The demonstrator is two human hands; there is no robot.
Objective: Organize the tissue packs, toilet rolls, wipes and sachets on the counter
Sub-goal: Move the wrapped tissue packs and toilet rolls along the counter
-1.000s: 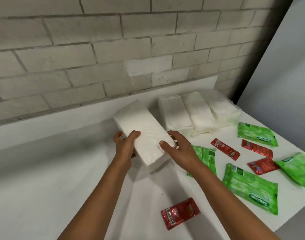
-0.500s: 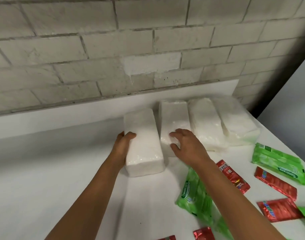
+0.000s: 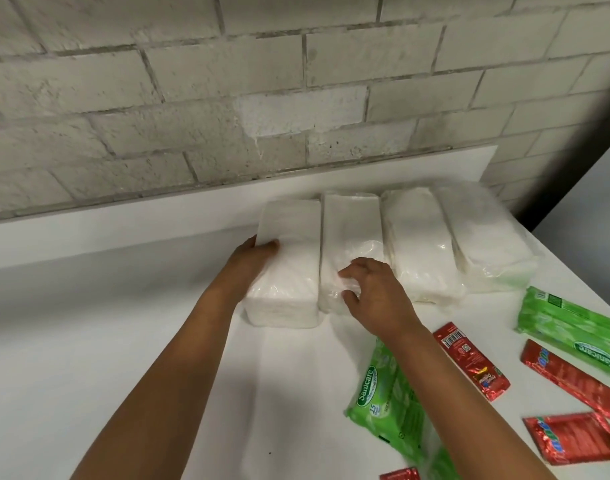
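Leftmost tissue pack point(image 3: 289, 268) now pushed against its neighbour on white counter point(image 3: 88, 341), brick wall point(image 3: 192, 98) behind, both hands' fingers curled on packs

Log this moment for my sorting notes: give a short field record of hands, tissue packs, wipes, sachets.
left hand: grips leftmost tissue pack
right hand: fingers curled on second tissue pack
tissue packs: four side by side by the brick wall
wipes: green Sanicare packs, loose on counter
sachets: red, scattered right
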